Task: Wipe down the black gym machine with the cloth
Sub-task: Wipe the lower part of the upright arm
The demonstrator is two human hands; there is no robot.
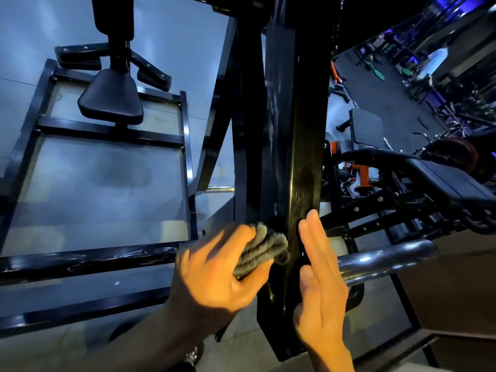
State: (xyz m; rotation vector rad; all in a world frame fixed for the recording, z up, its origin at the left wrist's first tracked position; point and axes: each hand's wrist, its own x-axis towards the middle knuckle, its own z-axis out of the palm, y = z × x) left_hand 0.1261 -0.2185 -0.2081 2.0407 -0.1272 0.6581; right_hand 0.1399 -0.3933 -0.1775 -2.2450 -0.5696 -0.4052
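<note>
The left hand point(214, 275) grips a bunched grey cloth point(261, 248), pressing it against the left face of the black upright beam point(295, 130) of the gym machine. The right hand point(319, 285) lies flat on the beam's right side, fingers straight and together. The beam's top is cut off by the frame edge; its foot is partly hidden behind both hands. A chrome bar point(386, 257) emerges behind the right hand. The left hand is motion-blurred, and background equipment is dim and hard to make out.
</note>
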